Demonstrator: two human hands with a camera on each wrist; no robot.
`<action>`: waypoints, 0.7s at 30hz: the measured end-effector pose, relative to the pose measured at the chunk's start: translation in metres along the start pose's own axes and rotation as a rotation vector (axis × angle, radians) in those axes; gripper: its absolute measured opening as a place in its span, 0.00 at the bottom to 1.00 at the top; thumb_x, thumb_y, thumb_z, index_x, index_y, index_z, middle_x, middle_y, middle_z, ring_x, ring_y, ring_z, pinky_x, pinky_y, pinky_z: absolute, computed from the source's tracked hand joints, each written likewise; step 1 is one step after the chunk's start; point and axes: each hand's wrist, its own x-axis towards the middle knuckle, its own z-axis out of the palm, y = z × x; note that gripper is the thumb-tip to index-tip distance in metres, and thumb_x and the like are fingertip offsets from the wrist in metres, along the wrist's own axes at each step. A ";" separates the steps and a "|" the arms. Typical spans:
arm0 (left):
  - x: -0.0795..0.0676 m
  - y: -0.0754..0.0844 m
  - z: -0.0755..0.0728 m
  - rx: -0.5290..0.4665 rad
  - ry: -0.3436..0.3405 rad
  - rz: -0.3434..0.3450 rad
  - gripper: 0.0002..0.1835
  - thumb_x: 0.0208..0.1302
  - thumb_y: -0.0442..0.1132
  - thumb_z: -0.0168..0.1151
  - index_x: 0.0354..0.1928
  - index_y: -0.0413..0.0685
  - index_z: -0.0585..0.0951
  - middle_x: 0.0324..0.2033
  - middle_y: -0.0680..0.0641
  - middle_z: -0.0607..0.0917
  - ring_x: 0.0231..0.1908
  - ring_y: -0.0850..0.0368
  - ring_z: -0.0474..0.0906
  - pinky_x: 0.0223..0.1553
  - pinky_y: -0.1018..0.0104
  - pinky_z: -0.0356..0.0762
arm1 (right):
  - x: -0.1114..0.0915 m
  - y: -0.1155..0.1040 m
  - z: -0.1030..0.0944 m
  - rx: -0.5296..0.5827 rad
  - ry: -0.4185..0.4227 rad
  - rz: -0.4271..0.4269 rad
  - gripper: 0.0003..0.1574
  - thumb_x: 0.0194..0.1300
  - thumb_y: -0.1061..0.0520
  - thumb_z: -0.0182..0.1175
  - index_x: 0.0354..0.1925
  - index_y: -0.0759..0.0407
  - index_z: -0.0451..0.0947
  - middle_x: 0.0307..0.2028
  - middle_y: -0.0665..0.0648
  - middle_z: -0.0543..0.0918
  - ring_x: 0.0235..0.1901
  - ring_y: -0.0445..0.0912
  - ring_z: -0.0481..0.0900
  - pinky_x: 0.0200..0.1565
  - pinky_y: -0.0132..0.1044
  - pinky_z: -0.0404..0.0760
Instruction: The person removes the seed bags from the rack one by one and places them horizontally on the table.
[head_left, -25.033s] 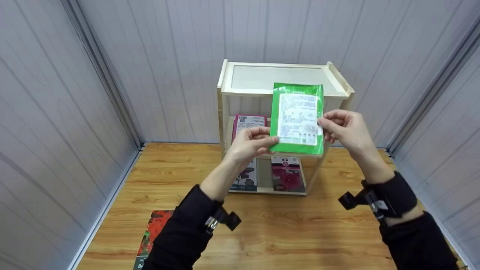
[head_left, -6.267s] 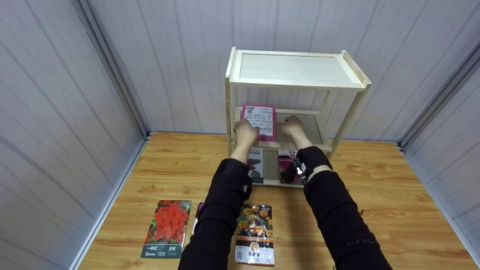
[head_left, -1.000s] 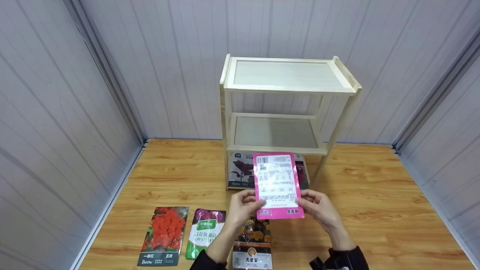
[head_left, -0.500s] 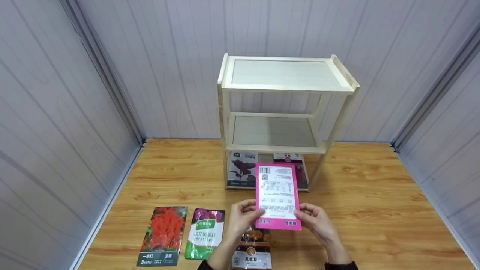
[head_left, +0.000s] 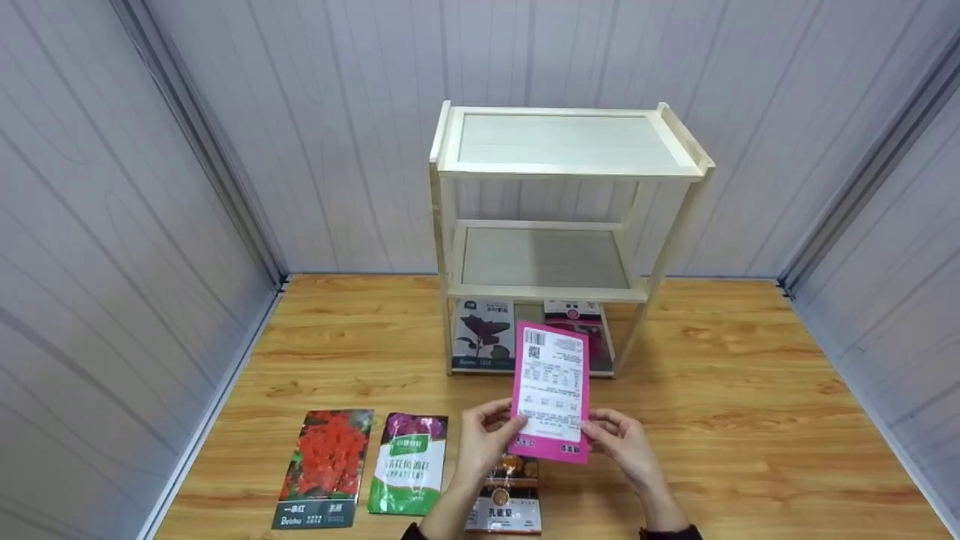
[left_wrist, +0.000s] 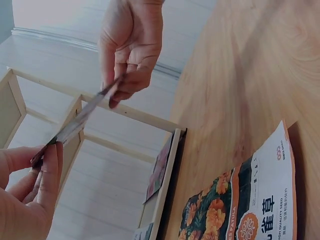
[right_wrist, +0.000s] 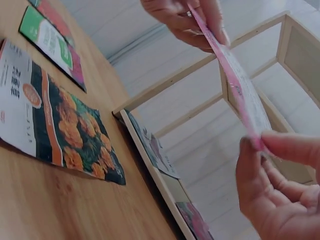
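Note:
Both hands hold a pink seed packet (head_left: 553,382) above the floor, its white printed panel facing up. My left hand (head_left: 484,442) pinches the packet's lower left edge between thumb and fingers. At the lower right edge, my right hand (head_left: 622,450) does the same. Seen nearly edge-on in the right wrist view, the packet (right_wrist: 232,80) bends slightly between the two hands. Beneath it, a marigold seed packet (head_left: 504,502) lies on the floor, partly hidden by the left hand and the pink packet.
A green-and-white packet (head_left: 409,469) and a red-flower packet (head_left: 324,469) lie to the left on the wooden floor (head_left: 735,420). A pale wooden shelf (head_left: 547,292) stands behind the hands. Its bottom level holds a dark-leaf packet (head_left: 484,334) and a magenta-flower packet (head_left: 596,334).
A green packet was held earliest, while the pink one lay on the middle shelf. Both hands have since taken the pink packet off. Over the last second it came lower and tilted.

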 end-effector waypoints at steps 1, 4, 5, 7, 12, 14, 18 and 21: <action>-0.001 0.004 0.001 0.011 0.002 0.019 0.15 0.48 0.25 0.62 0.41 0.27 0.76 0.30 0.37 0.81 0.28 0.51 0.78 0.29 0.67 0.79 | 0.001 0.000 0.001 -0.036 0.026 -0.017 0.23 0.58 0.65 0.56 0.48 0.80 0.64 0.33 0.61 0.79 0.31 0.46 0.78 0.36 0.38 0.78; -0.006 0.015 0.004 0.058 0.014 0.066 0.14 0.48 0.23 0.61 0.39 0.25 0.77 0.29 0.35 0.81 0.26 0.49 0.78 0.27 0.69 0.78 | 0.002 -0.002 0.002 -0.120 0.092 -0.071 0.24 0.58 0.66 0.56 0.50 0.79 0.64 0.38 0.66 0.77 0.35 0.52 0.78 0.38 0.40 0.79; -0.006 0.015 0.005 0.080 0.020 0.077 0.13 0.48 0.23 0.61 0.39 0.25 0.77 0.28 0.35 0.81 0.26 0.48 0.78 0.27 0.69 0.78 | 0.002 -0.002 0.002 -0.144 0.106 -0.089 0.24 0.58 0.66 0.56 0.50 0.79 0.64 0.39 0.69 0.76 0.37 0.53 0.77 0.38 0.39 0.79; -0.005 0.012 0.007 0.125 0.031 0.104 0.12 0.48 0.23 0.61 0.38 0.27 0.78 0.28 0.36 0.81 0.25 0.49 0.78 0.27 0.69 0.78 | 0.002 -0.004 0.004 -0.176 0.120 -0.123 0.24 0.58 0.67 0.55 0.50 0.79 0.64 0.42 0.71 0.75 0.40 0.56 0.76 0.39 0.38 0.78; -0.001 -0.006 0.010 0.232 0.048 0.180 0.11 0.48 0.26 0.64 0.37 0.34 0.81 0.28 0.43 0.83 0.24 0.58 0.77 0.27 0.72 0.77 | -0.002 -0.011 0.011 -0.209 0.116 -0.178 0.24 0.59 0.67 0.54 0.52 0.79 0.63 0.46 0.73 0.73 0.44 0.60 0.74 0.40 0.35 0.78; -0.001 -0.008 0.012 0.269 0.048 0.212 0.11 0.48 0.27 0.63 0.37 0.35 0.81 0.28 0.45 0.83 0.24 0.60 0.77 0.26 0.73 0.77 | -0.005 -0.015 0.015 -0.213 0.106 -0.190 0.25 0.60 0.66 0.53 0.53 0.79 0.62 0.48 0.74 0.71 0.45 0.61 0.73 0.41 0.35 0.77; -0.004 -0.010 0.016 0.346 0.054 0.289 0.10 0.49 0.26 0.63 0.37 0.37 0.82 0.28 0.46 0.83 0.24 0.62 0.76 0.24 0.75 0.76 | -0.008 -0.023 0.023 -0.210 0.082 -0.230 0.28 0.62 0.63 0.53 0.56 0.80 0.59 0.52 0.76 0.68 0.47 0.62 0.72 0.42 0.35 0.77; -0.006 -0.012 0.018 0.395 0.056 0.342 0.10 0.49 0.26 0.62 0.36 0.39 0.82 0.28 0.46 0.83 0.24 0.63 0.77 0.23 0.77 0.75 | -0.010 -0.027 0.028 -0.193 0.069 -0.255 0.30 0.62 0.62 0.53 0.57 0.80 0.57 0.53 0.77 0.66 0.47 0.62 0.72 0.43 0.35 0.77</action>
